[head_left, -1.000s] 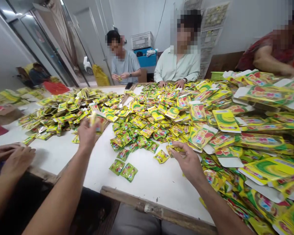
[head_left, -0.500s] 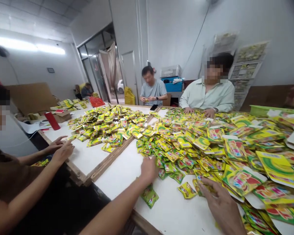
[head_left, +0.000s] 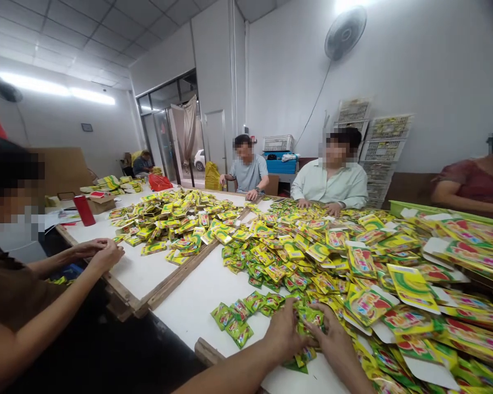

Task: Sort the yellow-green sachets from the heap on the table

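My left hand (head_left: 285, 334) and my right hand (head_left: 334, 335) come together low in the middle of the view. Their fingers curl around a cluster of small green packets (head_left: 311, 317) at the edge of the heap. More packets peek out beneath my wrists; the exact hold of each fingertip is partly hidden. To the left of my left hand, several loose green packets (head_left: 237, 331) lie on the white tabletop (head_left: 189, 312). Right of my right hand, flat yellow-green cartons (head_left: 372, 301) with white flaps overlap the small packets.
Wooden strips (head_left: 181, 276) divide the table. Beyond them rises a second pile of yellow packs (head_left: 176, 219), near a red cylinder (head_left: 84, 210). A co-worker's hands (head_left: 102, 254) are at the left edge; other people sit across the table. A green bin (head_left: 447, 213) stands at right.
My hands, apart before, have come together around the small packets. The left has moved right and down. More loose green packets now lie to its left. The camera has tilted upward.
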`<state>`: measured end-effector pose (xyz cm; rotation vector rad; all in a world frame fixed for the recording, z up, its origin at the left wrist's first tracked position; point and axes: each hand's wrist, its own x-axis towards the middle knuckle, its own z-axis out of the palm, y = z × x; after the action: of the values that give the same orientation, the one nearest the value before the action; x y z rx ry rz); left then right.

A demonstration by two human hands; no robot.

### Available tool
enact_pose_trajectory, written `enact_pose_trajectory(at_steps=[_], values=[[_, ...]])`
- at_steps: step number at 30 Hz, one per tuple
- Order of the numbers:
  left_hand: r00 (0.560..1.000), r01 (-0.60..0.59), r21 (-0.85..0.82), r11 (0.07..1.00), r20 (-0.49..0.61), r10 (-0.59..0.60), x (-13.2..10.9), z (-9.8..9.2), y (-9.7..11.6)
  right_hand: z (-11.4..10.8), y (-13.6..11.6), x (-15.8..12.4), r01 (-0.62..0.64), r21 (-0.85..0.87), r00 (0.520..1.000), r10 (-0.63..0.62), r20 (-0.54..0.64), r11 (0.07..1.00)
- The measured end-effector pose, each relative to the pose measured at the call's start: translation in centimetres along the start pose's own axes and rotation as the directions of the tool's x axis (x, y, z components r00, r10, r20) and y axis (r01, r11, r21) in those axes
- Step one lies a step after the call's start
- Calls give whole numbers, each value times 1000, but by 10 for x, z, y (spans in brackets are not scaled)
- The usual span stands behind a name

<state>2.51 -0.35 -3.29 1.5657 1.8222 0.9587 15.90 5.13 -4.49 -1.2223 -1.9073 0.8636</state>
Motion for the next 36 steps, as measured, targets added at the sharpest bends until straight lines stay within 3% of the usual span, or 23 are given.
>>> enact_pose_trajectory(at_steps=[6, 11, 19, 23, 28, 33, 36], values=[[999, -32, -38, 999, 40, 34, 3, -7, -14, -9, 4, -2, -69, -206, 980, 28, -197, 976], [1000, 5, -127, 992, -9, -6, 4, -10, -17, -8, 8, -6, -90, -292, 987, 46, -154, 952], [987, -88, -131, 987, 125, 105, -6, -18, -21, -3, 14, -10, -28, -349, 979, -45, -199, 937], [991, -36, -278, 960, 114, 70, -3, -13, -24, -2, 13, -12, -14, -349, 974, -67, -217, 937], [999, 6, -450, 893, -28, -22, 3, -19, -20, -4, 4, -16, -48, -301, 973, -23, -229, 952], [986, 28, -608, 793, -115, -123, 5, -30, -19, -8, -4, -16, -91, -25, 961, 82, -263, 996], [977, 41, -662, 749, -129, -168, 6, -32, -20, -8, 0, -12, -115, 75, 972, 128, -200, 991]])
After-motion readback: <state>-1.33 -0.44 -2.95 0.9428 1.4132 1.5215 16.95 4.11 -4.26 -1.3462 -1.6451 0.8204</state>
